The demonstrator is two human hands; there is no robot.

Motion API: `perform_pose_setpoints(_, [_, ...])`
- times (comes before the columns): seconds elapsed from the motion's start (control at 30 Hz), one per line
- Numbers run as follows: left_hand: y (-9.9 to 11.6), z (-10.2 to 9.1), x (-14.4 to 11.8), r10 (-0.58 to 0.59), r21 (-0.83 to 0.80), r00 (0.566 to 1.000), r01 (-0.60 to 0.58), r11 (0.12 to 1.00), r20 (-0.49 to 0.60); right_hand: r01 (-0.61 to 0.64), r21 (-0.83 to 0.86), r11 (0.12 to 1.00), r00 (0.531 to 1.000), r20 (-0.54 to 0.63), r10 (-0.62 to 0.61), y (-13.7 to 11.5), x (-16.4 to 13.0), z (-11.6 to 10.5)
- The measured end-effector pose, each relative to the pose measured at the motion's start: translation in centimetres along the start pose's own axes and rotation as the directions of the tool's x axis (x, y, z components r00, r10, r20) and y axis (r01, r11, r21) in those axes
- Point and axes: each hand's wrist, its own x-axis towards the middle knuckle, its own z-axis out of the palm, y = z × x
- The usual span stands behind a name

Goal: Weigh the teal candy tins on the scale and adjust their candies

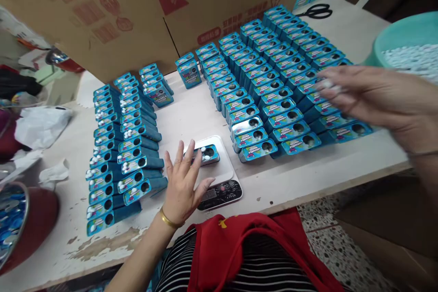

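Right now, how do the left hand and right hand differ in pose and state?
The left hand is spread at the blue tin on the digital scale; the right hand is pinched on white candies, off to the side. The left hand looks fairly sharp, the right hand blurred. The left hand has a gold bracelet at its wrist; none shows by the right hand. Both are ungloved.

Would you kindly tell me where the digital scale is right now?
In the head view, the digital scale sits on the table at lower centre, just right of the left hand, with one blue tin on it.
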Motion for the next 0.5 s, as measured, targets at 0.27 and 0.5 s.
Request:
perform_pose_setpoints(0.27, [0.2, 0.7, 0.8, 0.023, 0.0, 0.998, -0.023, 1.0, -0.062, 0.035, -0.005, 0.999, 0.628, 0.778, -0.018, -5.8, -5.6, 12.8])
perform_pose_setpoints(0.5, [-0.4, 0.5, -0.5, -0.098, -0.107, 0.984, 0.083, 0.991, -0.147, 0.491, -0.313, 0.813, 0.542, 0.84, -0.004, -7.8, -6.2, 16.2])
